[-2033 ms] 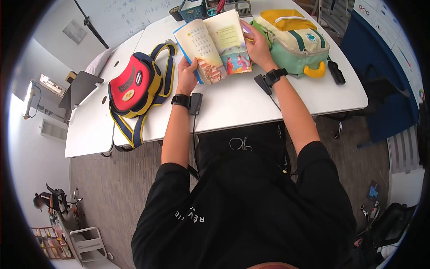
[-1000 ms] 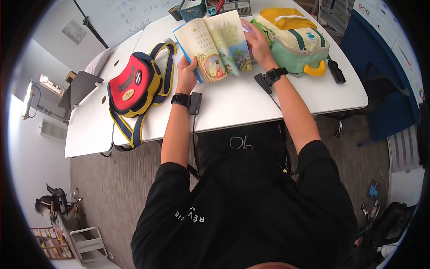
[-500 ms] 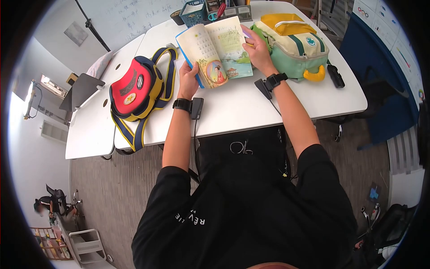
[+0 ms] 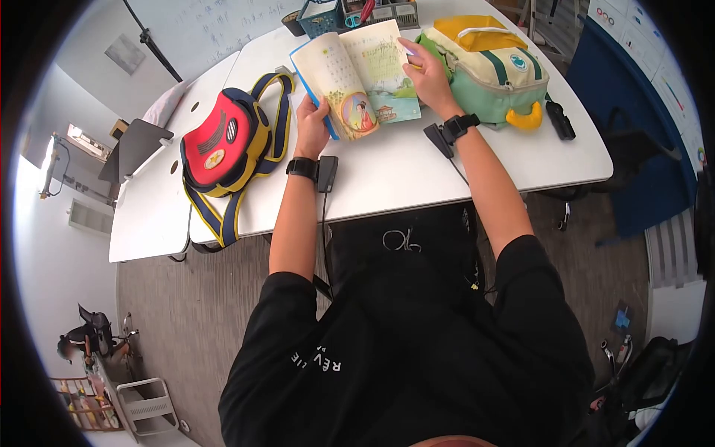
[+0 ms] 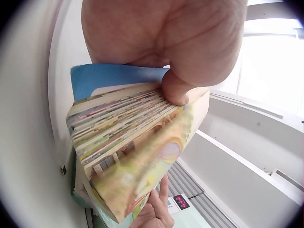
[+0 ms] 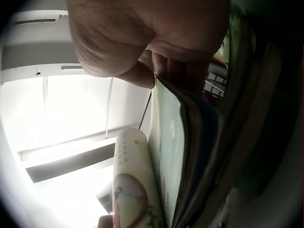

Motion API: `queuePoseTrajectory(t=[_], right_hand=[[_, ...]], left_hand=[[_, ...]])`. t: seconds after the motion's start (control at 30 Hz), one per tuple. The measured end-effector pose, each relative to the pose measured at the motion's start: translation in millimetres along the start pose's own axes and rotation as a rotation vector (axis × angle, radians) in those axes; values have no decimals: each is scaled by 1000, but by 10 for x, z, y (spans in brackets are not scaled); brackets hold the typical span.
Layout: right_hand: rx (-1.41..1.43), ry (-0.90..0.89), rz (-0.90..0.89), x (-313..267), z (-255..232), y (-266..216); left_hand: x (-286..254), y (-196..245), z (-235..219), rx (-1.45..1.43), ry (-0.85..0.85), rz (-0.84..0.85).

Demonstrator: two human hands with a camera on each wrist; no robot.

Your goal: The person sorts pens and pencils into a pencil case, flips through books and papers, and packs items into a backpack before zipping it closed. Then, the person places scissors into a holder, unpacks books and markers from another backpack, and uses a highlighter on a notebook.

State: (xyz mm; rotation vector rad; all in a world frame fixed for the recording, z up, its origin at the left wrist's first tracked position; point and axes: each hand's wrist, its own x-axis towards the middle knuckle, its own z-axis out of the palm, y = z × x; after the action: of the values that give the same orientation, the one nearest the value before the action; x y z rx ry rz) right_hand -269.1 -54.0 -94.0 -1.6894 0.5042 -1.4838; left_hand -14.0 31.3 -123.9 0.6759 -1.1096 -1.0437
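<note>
An open picture book [image 4: 356, 82] with a blue cover is held up over the table. My left hand [image 4: 312, 123] grips its left side, and in the left wrist view the thumb [image 5: 176, 90] presses on a thick stack of pages. At the right edge my right hand [image 4: 430, 80] pinches the book, its thumb on the page side and its fingers behind. The left page shows a figure in a round frame; the right one has green scenery and a pavilion. In the right wrist view the left page [image 6: 130, 173] bulges in a curve.
A red backpack [image 4: 217, 141] with navy and yellow straps lies on the white table [image 4: 387, 175] at left. A green and cream backpack [image 4: 495, 82] stands close beside my right hand. Behind the book are a blue basket [image 4: 322, 18] and a grey organizer. A black case [image 4: 560, 121] lies at right.
A page has turned over to the left, so different pictures show on both pages. My right thumb has shifted on the right edge. The left hand keeps its grip.
</note>
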Motion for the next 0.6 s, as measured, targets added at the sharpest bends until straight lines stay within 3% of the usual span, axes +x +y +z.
queuePoseTrajectory(t=[0.07, 0.17, 0.23, 0.4, 0.6], right_hand=[[38, -1, 9, 1, -10, 18], [-139, 4, -40, 29, -35, 14], [9, -7, 45, 27, -36, 7], [155, -8, 67, -18, 9, -56], [-62, -41, 7, 28, -27, 7]], left_hand=[[7, 14, 19, -9, -9, -4], [23, 38, 54, -34, -12, 0], [11, 46, 72, -32, 16, -13], [-31, 62, 77, -12, -7, -14], [32, 12, 32, -24, 21, -10]])
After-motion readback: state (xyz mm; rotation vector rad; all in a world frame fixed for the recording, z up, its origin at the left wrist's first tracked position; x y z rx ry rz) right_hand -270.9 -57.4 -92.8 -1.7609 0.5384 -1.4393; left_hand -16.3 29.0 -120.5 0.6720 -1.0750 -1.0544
